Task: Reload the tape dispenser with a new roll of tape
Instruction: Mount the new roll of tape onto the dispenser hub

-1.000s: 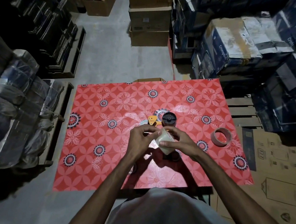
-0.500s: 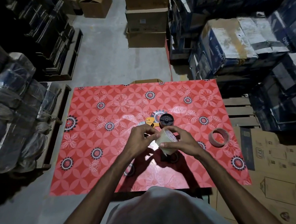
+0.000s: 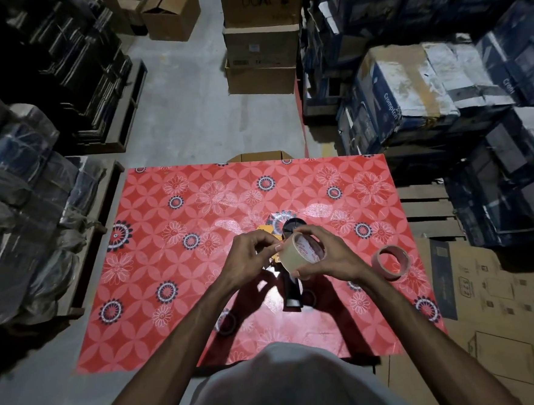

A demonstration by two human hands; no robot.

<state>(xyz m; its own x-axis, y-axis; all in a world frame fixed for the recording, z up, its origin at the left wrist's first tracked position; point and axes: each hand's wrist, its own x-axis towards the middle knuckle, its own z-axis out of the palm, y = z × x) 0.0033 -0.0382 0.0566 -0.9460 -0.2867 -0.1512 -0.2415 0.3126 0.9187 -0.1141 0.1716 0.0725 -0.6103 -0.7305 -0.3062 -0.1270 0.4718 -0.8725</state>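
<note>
A roll of clear tape [image 3: 298, 256] with a red-printed core is held above the red flowered table [image 3: 175, 272]. My right hand [image 3: 321, 255] wraps around it from the right, thumb under and fingers over. My left hand [image 3: 250, 257] pinches at the roll's left edge with thumb and forefinger. Under my hands lies the tape dispenser [image 3: 292, 290], its black handle pointing toward me and its orange frame and black spool hub partly hidden behind my fingers.
An empty brownish tape core [image 3: 391, 262] lies on the table at the right. Stacked cartons and wrapped bundles surround the table on the left, right and far side. Flattened cardboard [image 3: 494, 313] covers the floor at the right.
The roll has tilted so its printed inner core faces up more. My left fingertips stay pinched at its edge. The head view shifted slightly.
</note>
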